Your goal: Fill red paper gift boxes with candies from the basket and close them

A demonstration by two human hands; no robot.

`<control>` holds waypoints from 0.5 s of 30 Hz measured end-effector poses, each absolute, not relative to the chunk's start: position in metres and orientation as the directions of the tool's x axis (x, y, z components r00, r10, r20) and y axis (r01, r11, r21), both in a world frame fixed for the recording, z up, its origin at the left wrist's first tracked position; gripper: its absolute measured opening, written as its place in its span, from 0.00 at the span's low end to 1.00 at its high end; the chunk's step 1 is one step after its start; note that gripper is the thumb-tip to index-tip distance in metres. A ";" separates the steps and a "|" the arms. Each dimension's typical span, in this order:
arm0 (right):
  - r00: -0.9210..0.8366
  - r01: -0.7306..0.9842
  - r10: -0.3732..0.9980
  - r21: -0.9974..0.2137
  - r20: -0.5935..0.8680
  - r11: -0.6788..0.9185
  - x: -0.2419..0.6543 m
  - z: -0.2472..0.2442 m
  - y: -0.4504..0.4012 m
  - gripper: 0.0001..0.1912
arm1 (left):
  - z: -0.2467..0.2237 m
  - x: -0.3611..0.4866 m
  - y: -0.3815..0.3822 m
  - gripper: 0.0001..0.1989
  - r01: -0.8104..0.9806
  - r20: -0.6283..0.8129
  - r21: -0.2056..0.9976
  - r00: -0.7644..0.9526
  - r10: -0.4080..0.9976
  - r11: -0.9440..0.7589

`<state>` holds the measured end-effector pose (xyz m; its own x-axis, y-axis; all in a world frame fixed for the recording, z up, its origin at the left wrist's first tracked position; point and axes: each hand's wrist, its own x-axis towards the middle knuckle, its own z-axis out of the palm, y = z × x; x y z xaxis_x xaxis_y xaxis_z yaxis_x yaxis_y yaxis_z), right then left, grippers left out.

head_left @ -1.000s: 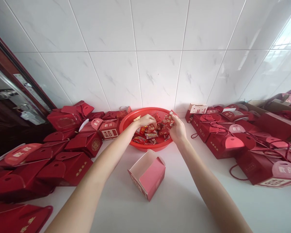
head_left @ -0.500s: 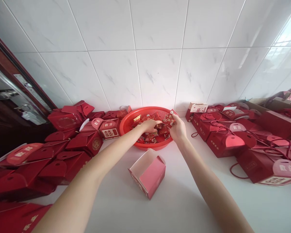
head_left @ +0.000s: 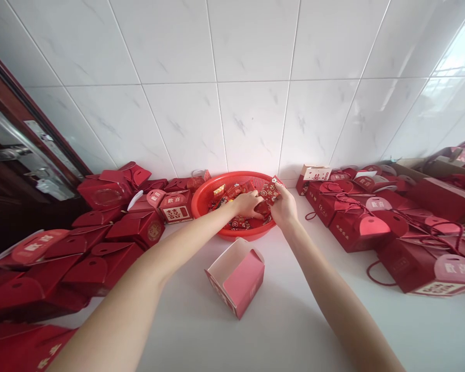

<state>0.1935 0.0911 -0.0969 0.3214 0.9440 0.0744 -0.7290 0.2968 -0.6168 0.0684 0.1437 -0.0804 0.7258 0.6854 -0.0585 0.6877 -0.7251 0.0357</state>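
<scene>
A red plastic basket [head_left: 200, 206] holding several small wrapped packets [head_left: 240, 222] stands against the wall. My left hand [head_left: 248, 204] reaches into it, fingers curled down round a dark red packet. At the basket's right rim, my right hand [head_left: 284, 206] grips red packets with a white flower pattern [head_left: 270, 191] between thumb and fingers. In front of the basket, a pink and red box [head_left: 243, 281] sits with its top open, and its inside shows pale.
Several red gift boxes [head_left: 127, 227] crowd the left side, near a dark door with a metal handle [head_left: 8, 153]. More red boxes with cord handles [head_left: 356, 227] fill the right side. White wall tiles rise behind the basket.
My left hand has shifted slightly to the right inside the basket, towards my right hand, and its fingers have curled down more. My right hand stays nearly where it was, still holding the patterned packets.
</scene>
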 end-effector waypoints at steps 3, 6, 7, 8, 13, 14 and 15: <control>0.317 -0.729 0.946 -0.620 0.070 0.290 0.194 -0.097 0.092 0.02 | -0.087 0.072 0.143 0.17 0.673 -0.052 0.082 0.740 0.671 -0.735; 0.309 -0.727 0.948 -0.625 0.072 0.285 0.194 -0.098 0.092 0.02 | -0.090 0.072 0.147 0.06 0.678 -0.033 0.160 0.730 0.683 -0.717; 0.308 -0.725 0.949 -0.627 0.074 0.284 0.194 -0.098 0.092 0.03 | -0.090 0.071 0.150 0.05 0.680 -0.020 0.196 0.723 0.690 -0.707; 0.307 -0.724 0.949 -0.629 0.076 0.284 0.194 -0.098 0.092 0.04 | -0.089 0.069 0.153 0.06 0.681 -0.003 0.238 0.714 0.701 -0.693; 0.326 -0.717 0.943 -0.634 0.064 0.290 0.194 -0.097 0.092 0.05 | -0.076 0.053 0.167 0.11 0.623 0.115 0.517 0.629 0.769 -0.587; 0.334 -0.714 0.941 -0.637 0.054 0.290 0.194 -0.097 0.092 0.05 | -0.072 0.050 0.169 0.11 0.589 0.135 0.580 0.612 0.779 -0.563; 0.341 -0.711 0.939 -0.641 0.045 0.289 0.194 -0.097 0.092 0.04 | -0.069 0.047 0.169 0.12 0.548 0.151 0.639 0.599 0.787 -0.540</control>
